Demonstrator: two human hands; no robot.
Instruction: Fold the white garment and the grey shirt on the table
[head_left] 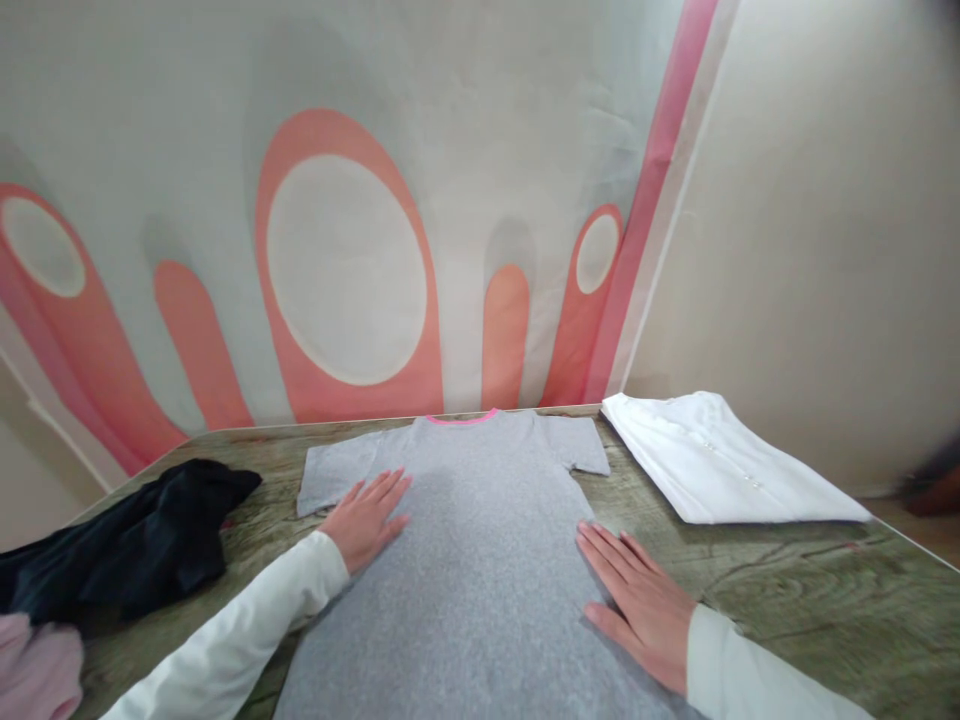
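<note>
A grey short-sleeved T-shirt [480, 580] with a pink neckband lies spread flat on the wood-grain table [795, 590], its collar toward the far edge. My left hand [367, 520] rests flat near the shirt's left side, just below the left sleeve, fingers stretched out. On the opposite side, my right hand [637, 600] lies palm down with its fingertips over the shirt's right edge. Neither hand grips the cloth. The bottom of the shirt runs out of view.
A folded white garment [720, 460] with small buttons lies at the far right of the table. Crumpled black cloth [142, 540] sits at the left, with pink cloth [37, 665] in front of it. A wall panel [465, 200] with painted shapes stands behind the table.
</note>
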